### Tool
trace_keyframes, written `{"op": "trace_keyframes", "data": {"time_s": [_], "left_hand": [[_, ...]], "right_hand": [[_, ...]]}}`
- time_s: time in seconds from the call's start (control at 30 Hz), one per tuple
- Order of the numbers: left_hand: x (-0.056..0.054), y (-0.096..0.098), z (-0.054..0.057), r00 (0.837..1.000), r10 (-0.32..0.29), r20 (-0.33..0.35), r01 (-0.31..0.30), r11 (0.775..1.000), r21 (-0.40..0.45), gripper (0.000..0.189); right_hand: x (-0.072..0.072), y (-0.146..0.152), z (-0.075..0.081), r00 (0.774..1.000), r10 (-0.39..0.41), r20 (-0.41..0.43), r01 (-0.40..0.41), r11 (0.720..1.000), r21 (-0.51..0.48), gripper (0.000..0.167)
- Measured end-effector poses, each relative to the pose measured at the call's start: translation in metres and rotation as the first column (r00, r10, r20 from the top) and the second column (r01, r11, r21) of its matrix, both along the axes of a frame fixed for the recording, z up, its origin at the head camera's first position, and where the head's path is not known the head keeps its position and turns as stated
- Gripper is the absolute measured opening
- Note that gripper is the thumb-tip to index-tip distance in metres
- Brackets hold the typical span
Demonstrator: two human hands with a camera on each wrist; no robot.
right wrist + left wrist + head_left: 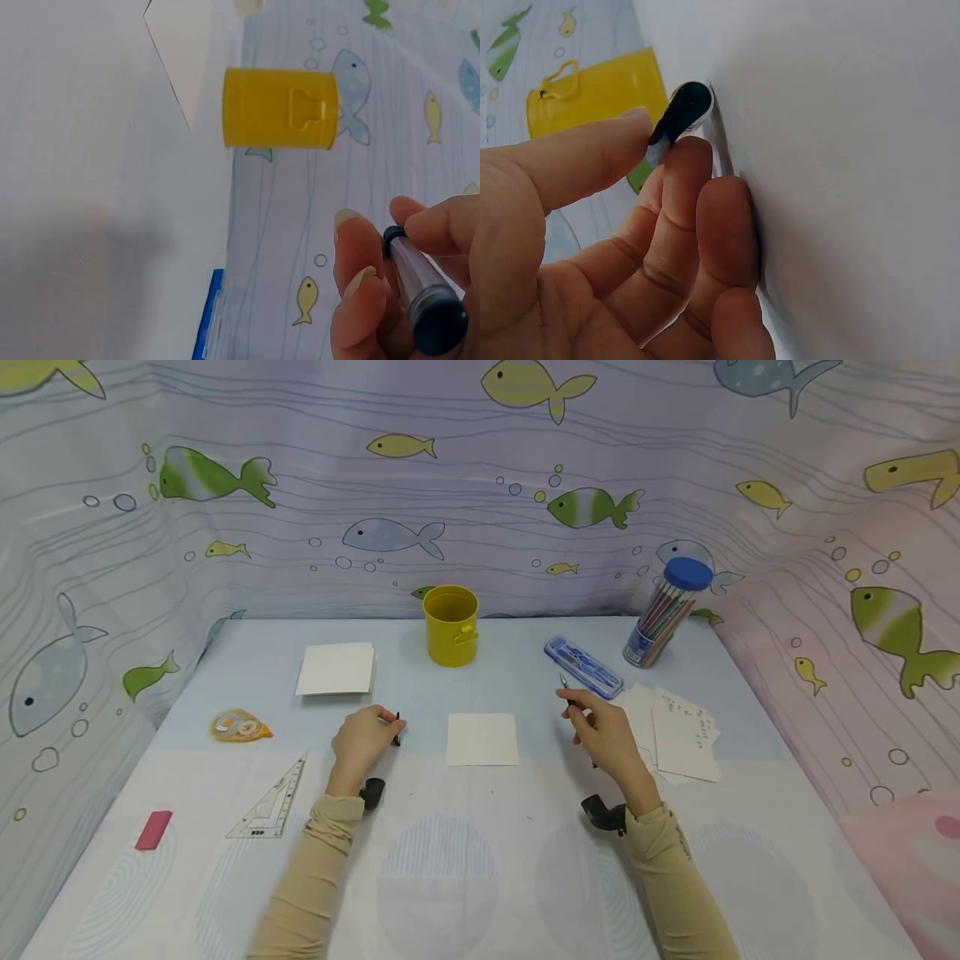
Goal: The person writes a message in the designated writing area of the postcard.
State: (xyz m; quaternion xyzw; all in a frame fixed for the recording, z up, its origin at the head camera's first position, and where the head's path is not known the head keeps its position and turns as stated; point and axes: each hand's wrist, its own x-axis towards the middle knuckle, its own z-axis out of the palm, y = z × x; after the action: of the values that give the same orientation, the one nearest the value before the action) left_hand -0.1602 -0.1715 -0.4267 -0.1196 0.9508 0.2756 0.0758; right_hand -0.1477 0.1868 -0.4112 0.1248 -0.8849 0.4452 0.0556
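In the head view my left hand [362, 742] is left of a square sheet of white paper [482, 739]. It pinches a dark pen cap [688, 106] between thumb and fingertips, just over the table in the left wrist view. On the sheet's other side, my right hand [604, 732] holds a pen [418, 279] with a clear barrel and dark end. The pen's silvery tip [564, 680] points up and away from me. Several loose sheets, some with small written marks [684, 739], lie beside the right hand.
At the back stand a yellow bucket [452, 639] and a blue-lidded jar of pencils [660, 620]. A blue flat case [583, 667] lies near the jar. Leftward are a paper stack [335, 669], correction tape [238, 727], a set square [273, 806] and a red block [153, 831].
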Motion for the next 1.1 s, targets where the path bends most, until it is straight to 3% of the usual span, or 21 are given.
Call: {"op": "trace_keyframes", "data": {"time_s": [0.23, 0.33, 0.47, 0.63, 0.77, 0.93, 1.1], "left_hand": [[0.001, 0.001, 0.003, 1.0, 0.003, 0.013, -0.002, 1.0, -0.007, 0.036], [0.001, 0.001, 0.003, 1.0, 0.005, -0.011, -0.005, 1.0, -0.019, 0.037], [0.001, 0.002, 0.004, 0.995, 0.01, -0.097, -0.015, 0.999, -0.049, 0.035], [0.003, 0.008, 0.008, 0.972, -0.011, -0.234, -0.007, 0.997, -0.079, 0.029], [0.004, 0.015, 0.012, 0.956, -0.057, -0.288, 0.057, 0.998, -0.01, 0.028], [0.006, 0.026, 0.015, 0.95, -0.133, -0.282, 0.165, 0.982, 0.094, 0.031], [0.009, 0.036, 0.017, 0.934, -0.189, -0.305, 0.23, 0.968, 0.105, 0.031]], "right_hand": [[0.0, -0.001, 0.001, 1.0, -0.003, -0.007, 0.003, 1.0, 0.007, 0.032], [0.0, -0.001, 0.001, 1.0, -0.003, -0.008, 0.003, 1.0, 0.01, 0.032], [-0.001, -0.002, 0.0, 1.0, -0.002, -0.012, 0.002, 1.0, 0.017, 0.032], [0.0, -0.002, 0.0, 1.0, -0.004, -0.007, 0.004, 1.0, 0.019, 0.033], [-0.001, -0.002, -0.003, 0.998, -0.003, -0.065, 0.006, 0.999, 0.038, 0.032], [-0.001, -0.003, -0.004, 0.984, 0.009, -0.175, -0.003, 0.999, 0.039, 0.029], [-0.001, -0.004, -0.005, 0.988, 0.035, -0.149, -0.038, 0.999, -0.017, 0.029]]}}
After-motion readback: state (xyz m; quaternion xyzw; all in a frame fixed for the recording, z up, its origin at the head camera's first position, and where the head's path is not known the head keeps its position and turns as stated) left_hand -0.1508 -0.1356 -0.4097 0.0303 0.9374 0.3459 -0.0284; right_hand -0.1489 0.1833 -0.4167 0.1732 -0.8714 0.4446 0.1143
